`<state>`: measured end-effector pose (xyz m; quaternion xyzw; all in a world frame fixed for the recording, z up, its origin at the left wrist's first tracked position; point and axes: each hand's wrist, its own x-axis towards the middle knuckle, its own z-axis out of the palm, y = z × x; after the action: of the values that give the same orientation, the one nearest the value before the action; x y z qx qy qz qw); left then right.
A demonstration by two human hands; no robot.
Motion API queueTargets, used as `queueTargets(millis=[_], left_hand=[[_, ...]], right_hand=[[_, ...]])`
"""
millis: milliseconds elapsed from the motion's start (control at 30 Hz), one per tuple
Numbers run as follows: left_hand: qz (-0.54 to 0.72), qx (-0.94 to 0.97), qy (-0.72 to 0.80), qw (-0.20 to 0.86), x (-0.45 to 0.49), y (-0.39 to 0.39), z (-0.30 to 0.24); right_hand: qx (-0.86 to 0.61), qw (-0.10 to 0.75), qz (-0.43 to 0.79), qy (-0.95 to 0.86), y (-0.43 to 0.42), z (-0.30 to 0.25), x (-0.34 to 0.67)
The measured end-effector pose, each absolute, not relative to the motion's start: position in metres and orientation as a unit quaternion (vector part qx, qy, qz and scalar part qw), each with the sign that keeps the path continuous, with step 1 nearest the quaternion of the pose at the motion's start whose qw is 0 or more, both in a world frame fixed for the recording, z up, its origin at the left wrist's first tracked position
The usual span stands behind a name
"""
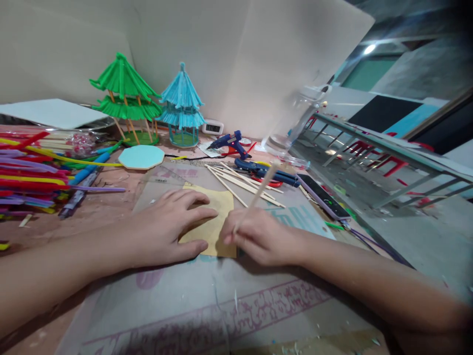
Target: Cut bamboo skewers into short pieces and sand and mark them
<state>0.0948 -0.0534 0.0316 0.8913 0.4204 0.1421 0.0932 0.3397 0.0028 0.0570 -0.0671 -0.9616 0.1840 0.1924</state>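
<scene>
A yellow sheet of paper (218,207) lies on the printed plastic sheet in front of me. My left hand (181,224) rests across its left part, fingers spread and thumb near the lower edge. Over the paper's right side, my right hand (258,234) is closed around a pale, thin wooden stick (258,195), held like a pen and slanting up to the right. The stick's lower tip is hidden by my fingers, and its upper end is blurred. Just beyond the paper lies a loose bunch of wooden sticks (244,182).
Behind stand a green pagoda model (125,98) and a blue one (182,108). A glue gun (229,142), pliers (266,172) and a phone (323,196) lie at the right. Pipe cleaners (33,172) pile up left, near a pale-blue octagon (141,156).
</scene>
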Motion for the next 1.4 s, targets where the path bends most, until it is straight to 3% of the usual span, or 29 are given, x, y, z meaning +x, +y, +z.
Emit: queueTargets(millis=[100,167,267,367,467,1400], left_hand=[[0.140,0.892,0.421,0.088,0.095,-0.053,0.032],[0.142,0.890,0.424,0.085,0.095,-0.053,0.032],[0.144,0.889,0.428,0.081,0.095,-0.052,0.032],[0.145,0.888,0.430,0.079,0.095,-0.053,0.032],[0.146,0.887,0.430,0.082,0.095,-0.054,0.033],[0.173,0.887,0.421,0.079,0.095,-0.055,0.033]], right_hand=[[-0.068,0.166,0.168,-0.969,0.004,0.057,0.341],[-0.142,0.193,0.175,-0.955,0.011,0.055,0.341],[-0.255,0.266,0.377,-0.850,0.021,0.051,0.339],[-0.259,0.316,0.633,-0.657,0.023,0.050,0.336],[-0.236,0.300,0.739,-0.555,0.021,0.051,0.334],[-0.198,0.243,0.763,-0.566,0.017,0.047,0.332]])
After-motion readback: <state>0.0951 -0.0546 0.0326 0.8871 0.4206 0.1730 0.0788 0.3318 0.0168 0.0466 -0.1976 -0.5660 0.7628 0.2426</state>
